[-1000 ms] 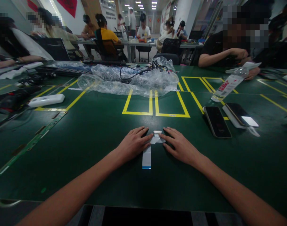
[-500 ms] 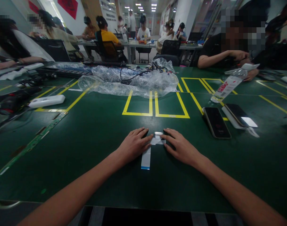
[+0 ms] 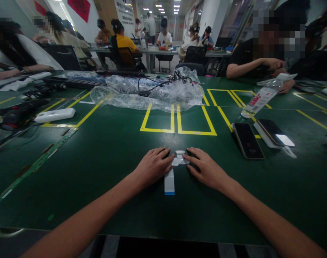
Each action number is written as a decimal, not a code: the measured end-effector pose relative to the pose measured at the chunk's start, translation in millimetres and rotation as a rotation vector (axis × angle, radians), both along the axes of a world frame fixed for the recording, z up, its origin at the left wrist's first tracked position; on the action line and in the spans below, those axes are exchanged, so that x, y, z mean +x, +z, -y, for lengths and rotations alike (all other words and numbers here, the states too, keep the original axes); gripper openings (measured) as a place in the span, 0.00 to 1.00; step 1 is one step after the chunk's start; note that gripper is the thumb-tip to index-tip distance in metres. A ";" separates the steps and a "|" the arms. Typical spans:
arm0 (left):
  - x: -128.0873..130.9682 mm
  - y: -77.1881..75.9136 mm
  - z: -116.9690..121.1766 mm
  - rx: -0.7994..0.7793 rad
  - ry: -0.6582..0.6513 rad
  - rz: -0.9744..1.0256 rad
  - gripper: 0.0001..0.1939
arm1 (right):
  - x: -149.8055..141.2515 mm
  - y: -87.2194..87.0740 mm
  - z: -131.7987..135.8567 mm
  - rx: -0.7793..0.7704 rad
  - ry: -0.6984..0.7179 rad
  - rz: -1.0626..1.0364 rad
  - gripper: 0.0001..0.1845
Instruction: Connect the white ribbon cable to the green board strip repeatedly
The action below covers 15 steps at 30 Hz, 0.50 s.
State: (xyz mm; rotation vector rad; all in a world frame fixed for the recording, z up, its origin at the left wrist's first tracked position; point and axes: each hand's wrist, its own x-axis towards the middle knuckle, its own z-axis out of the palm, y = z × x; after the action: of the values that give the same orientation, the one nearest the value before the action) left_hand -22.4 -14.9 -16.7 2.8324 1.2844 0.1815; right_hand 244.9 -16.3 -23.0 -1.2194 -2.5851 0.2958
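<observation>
Green worktop [image 3: 99,208]: crumpled plastic wrap [image 3: 160,98], far centre, partly covers yellow tape outlines [image 3: 159,130]. Left hand [image 3: 154,165], right hand [image 3: 206,168]: grip spread on both, fingertips on flat ribbon cable [image 3: 169,183], near centre; left fingers hide its middle, far end indistinct.

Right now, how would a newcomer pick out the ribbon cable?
Find the green table, then its near middle, short of the yellow tape. There the left hand and right hand have fingertips at the ribbon cable, a flat white strip pointing toward the near edge. Unlike the yellow tape, it ends in a blue band.
</observation>
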 end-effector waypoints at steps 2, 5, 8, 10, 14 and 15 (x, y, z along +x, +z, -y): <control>-0.7 0.8 -0.5 -0.015 0.009 -0.002 0.23 | 0.0 1.5 0.3 -0.001 -0.001 0.007 0.25; -3.8 1.9 -3.2 -0.035 0.051 -0.012 0.25 | -0.6 4.8 1.1 0.005 -0.002 0.018 0.25; -12.7 4.6 -10.5 -0.057 0.146 -0.043 0.28 | -0.4 7.3 1.8 0.009 0.000 0.031 0.25; -24.6 7.6 -18.6 -0.082 0.254 -0.078 0.29 | 0.8 8.0 2.2 0.003 0.001 0.039 0.25; -66.2 14.2 -39.5 -0.152 0.530 -0.143 0.32 | 3.4 8.3 3.0 -0.016 0.004 0.040 0.26; -79.8 15.4 -44.6 -0.176 0.592 -0.154 0.33 | 3.8 8.3 3.0 -0.021 0.002 0.040 0.26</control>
State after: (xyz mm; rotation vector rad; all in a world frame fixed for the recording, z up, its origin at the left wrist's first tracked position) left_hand -102.2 29.6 -1.3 2.2838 2.0258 -0.1383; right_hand 248.7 -19.3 -14.7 -1.2426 -2.6239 0.3024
